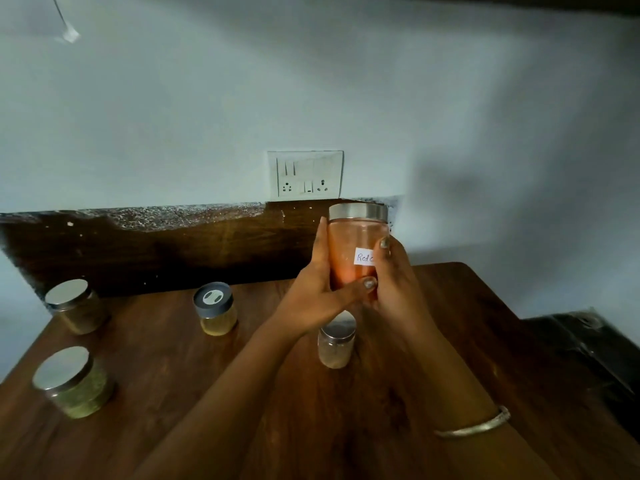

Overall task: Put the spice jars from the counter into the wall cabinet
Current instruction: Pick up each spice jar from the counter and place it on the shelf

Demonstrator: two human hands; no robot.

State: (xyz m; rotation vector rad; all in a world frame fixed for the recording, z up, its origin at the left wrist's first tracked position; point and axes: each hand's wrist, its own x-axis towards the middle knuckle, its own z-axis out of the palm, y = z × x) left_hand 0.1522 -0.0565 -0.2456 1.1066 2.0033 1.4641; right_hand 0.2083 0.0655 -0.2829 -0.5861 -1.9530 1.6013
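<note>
A home kitchen is suggested: small spice jars (74,382) with metal lids are stood about a dark wooden counter (156,358), and a switch-and-socket plate (306,174) is set in the painted wall (450,116) just above a worn wooden backboard (156,251) behind it.

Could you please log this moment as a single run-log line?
held: red spice jar, upright | left hand: grips jar | right hand: grips jar | counter: four jars standing | cabinet: not in view

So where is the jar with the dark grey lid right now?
In the head view the dark-lidded jar stands on the counter left of centre, near the backsplash, between the back-left steel-lidded jar and the small jar.
</note>
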